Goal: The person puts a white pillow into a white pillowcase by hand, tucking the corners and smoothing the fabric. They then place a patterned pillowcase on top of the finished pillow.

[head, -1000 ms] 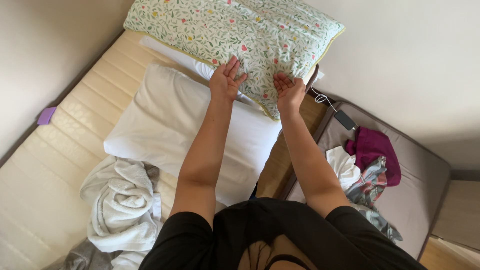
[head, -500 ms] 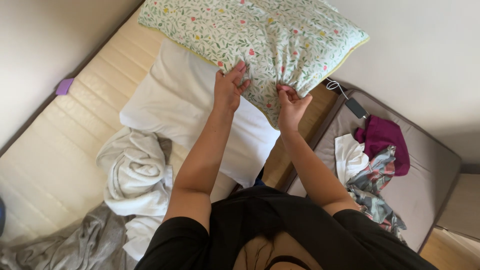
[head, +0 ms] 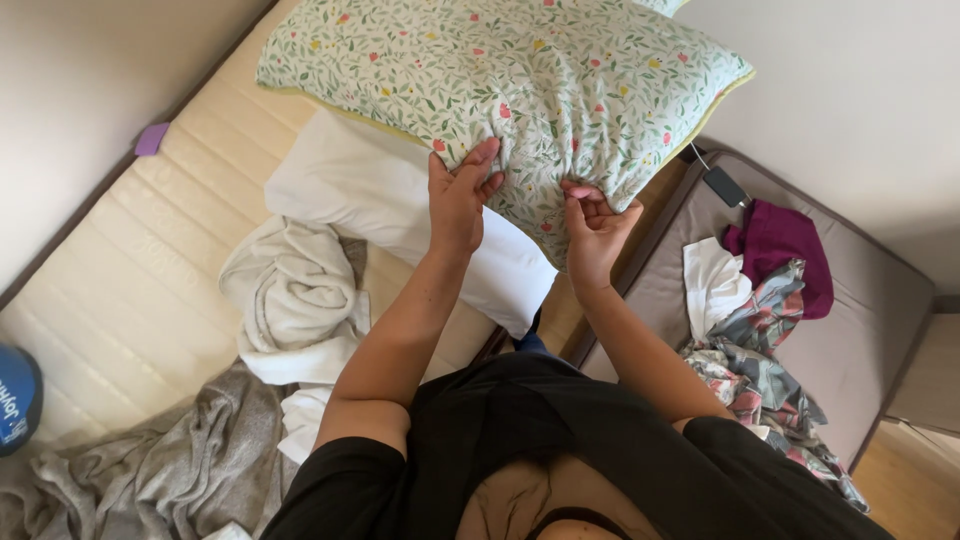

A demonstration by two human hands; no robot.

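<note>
1. My left hand [head: 460, 195] lies flat against the near face of the flowered pillow [head: 520, 90], fingers together and pointing up, thumb out to the side – pressing the cloth, not gripping it.
2. My right hand [head: 592, 225] is closed on the pillow's lower edge, fingers curled in and pinching a fold of the flowered cover.
3. The flowered pillow sits raised in front of me, over the head end of the mattress [head: 130, 290]; its far corners reach toward the wall, and a yellow trim runs along its edges.
4. The flowered cover works as the container here – it is plump and full, but what fills it is hidden, and I cannot tell whether its opening is shut.
5. A white pillow [head: 370, 195] lies flat on the mattress just under the flowered one, partly covered by my left forearm.
6. A white towel [head: 295, 300] lies crumpled beside the white pillow, touching it, and a grey blanket [head: 170, 470] is bunched at the near end of the mattress.
7. A small purple block [head: 152, 138] rests at the mattress edge by the wall.
8. To my right a grey bench [head: 880, 320] holds a loose pile: a white cloth [head: 712, 280], a magenta garment [head: 785, 245] and a patterned cloth [head: 760, 370] trailing off its near end.
9. A dark charger [head: 725, 186] with a thin cable lies on the bench's far corner.
</note>
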